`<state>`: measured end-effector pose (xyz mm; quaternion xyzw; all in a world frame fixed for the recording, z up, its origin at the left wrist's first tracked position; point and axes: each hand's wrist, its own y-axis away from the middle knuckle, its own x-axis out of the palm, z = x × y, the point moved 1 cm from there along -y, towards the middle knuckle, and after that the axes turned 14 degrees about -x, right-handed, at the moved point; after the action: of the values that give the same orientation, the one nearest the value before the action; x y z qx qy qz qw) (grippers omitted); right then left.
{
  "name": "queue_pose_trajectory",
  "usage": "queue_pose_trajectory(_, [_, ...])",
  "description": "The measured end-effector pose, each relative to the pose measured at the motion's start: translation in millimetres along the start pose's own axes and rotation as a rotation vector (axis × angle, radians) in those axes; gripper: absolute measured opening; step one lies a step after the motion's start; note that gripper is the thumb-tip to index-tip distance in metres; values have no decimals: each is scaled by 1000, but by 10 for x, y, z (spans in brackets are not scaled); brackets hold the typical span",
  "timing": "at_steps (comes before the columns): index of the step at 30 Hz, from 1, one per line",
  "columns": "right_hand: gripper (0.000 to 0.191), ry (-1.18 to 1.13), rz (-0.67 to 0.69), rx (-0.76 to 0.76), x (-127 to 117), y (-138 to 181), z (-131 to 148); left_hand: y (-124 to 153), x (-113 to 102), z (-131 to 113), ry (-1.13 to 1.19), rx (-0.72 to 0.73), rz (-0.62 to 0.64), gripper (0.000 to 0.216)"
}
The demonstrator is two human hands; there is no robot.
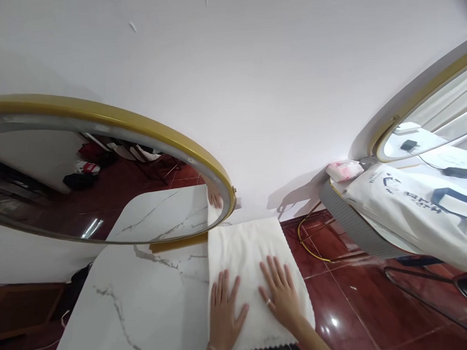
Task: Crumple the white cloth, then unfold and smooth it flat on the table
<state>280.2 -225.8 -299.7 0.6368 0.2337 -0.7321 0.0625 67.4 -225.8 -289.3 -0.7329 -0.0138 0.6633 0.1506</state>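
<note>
The white cloth (249,251) lies in the bottom middle of the frame, its long side running up toward the wall (262,117), just under the left hand (225,312) and right hand (281,296), which both touch it, flat, fingers apart

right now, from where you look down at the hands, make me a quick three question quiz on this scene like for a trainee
1. Multiple choice: what lies directly under the left hand and the right hand?
A) a packet of tissues
B) a white cloth
C) a sheet of glass

2. True or false: the ring is worn on the left hand.

3. Fill in the blank: the mirror at the left of the picture has a ____-coloured frame.

Key:
1. B
2. False; it is on the right hand.
3. gold
</note>
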Motion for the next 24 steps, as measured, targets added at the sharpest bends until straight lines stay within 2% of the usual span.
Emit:
queue_pose_trajectory(3, [68, 0, 11, -54, -66, 214, 111, 224, -25, 32, -28, -7, -7, 66])
queue_pose_trajectory(6, [67, 3, 16, -87, -38, 121, 32, 155, 17, 37, -29, -23, -15, 67])
queue_pose_trajectory(12, [61, 30, 20, -124, 149, -500, -564, -563, 242, -133, 68, -113, -48, 64])
queue_pose_trajectory(16, [57, 59, 58, -63, 168, -646, -856, -886, 350, -294, 159, -140, -29, 64])
queue_pose_trajectory(19, [60, 71, 39, -34, 127, -475, -801, -794, 327, -337, 182, -132, -22, 64])
queue_pose_trajectory(24, [69, 58, -16, -57, 32, 4, -363, -197, 151, -251, 146, -99, -34, 66])
